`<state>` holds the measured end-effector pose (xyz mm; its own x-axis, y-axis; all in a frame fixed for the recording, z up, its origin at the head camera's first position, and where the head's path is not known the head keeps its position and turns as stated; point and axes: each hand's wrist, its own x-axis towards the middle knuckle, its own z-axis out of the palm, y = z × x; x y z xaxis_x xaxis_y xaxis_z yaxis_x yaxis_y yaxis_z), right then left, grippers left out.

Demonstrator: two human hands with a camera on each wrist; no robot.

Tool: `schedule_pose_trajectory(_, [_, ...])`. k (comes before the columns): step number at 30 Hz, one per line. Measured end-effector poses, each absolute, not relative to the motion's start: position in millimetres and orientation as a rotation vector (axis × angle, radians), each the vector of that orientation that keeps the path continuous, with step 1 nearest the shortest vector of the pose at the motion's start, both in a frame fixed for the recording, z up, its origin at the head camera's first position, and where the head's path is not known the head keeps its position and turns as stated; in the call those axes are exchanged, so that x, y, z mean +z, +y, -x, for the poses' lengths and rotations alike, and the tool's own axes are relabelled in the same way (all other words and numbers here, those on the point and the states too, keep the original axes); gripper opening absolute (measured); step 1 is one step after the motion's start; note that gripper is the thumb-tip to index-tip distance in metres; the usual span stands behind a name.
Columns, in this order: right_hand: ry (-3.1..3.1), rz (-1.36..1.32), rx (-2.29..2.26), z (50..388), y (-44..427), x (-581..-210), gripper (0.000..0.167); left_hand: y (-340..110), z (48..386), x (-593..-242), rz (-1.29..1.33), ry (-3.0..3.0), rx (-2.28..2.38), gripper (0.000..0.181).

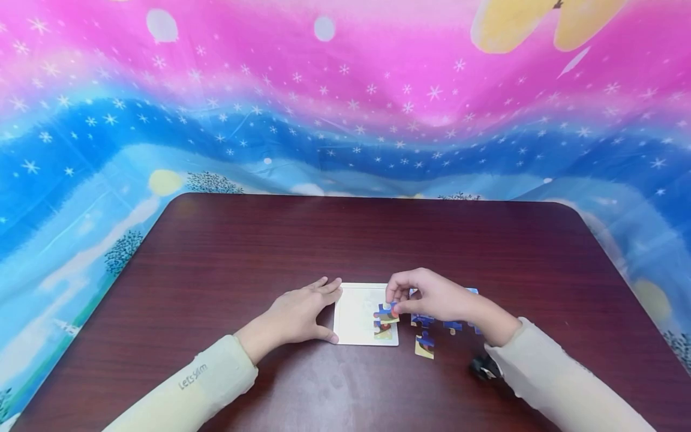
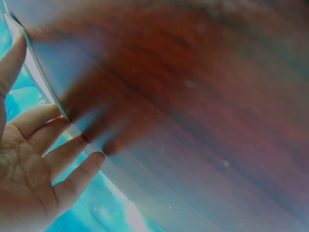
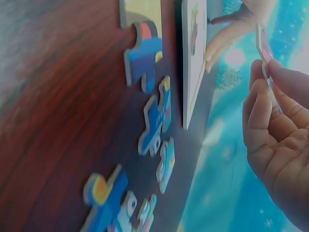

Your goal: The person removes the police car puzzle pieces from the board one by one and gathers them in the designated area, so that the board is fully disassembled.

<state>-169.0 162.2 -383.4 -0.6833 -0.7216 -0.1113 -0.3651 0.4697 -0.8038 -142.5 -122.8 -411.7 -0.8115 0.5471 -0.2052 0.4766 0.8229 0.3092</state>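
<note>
A white puzzle board (image 1: 353,315) lies flat on the table. My left hand (image 1: 297,313) rests along its left edge, thumb near the front corner and spread fingers near the back one. My right hand (image 1: 434,295) pinches a jigsaw piece (image 1: 388,315) between thumb and fingertips, over the board's right side. In the right wrist view this held piece (image 3: 263,48) is tilted up, seen nearly edge-on and apart from the board. Just in front of it, a colourful piece (image 1: 383,331) sits at the board's lower right. The left wrist view shows my left fingers touching the table.
Several loose jigsaw pieces lie right of the board, partly under my right hand; one piece (image 1: 424,347) is nearest the front. In the right wrist view a blue piece (image 3: 155,125) lies among them. A small black object (image 1: 484,368) sits beside the right sleeve. A patterned cloth (image 1: 345,120) hangs behind.
</note>
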Motion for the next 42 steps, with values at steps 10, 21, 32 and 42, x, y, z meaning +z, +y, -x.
schedule_pose_trajectory(10, [2.343,0.867,-1.109,167.1,188.7,-373.1,0.009,-123.4,142.7,-411.7,-0.776,2.713,0.352,0.089])
schedule_pose_trajectory(21, [2.406,0.841,-1.133,158.4,214.8,-366.8,0.012,-122.9,143.3,-410.5,-0.776,2.709,0.343,0.09])
schedule_pose_trajectory(32, [2.397,0.808,-1.14,148.3,236.2,-372.5,0.013,-122.8,141.7,-410.0,-0.754,2.701,0.353,0.089])
schedule_pose_trajectory(42, [2.341,0.816,-1.193,138.5,250.9,-381.7,0.009,-122.7,141.2,-409.7,-0.761,2.707,0.353,0.089])
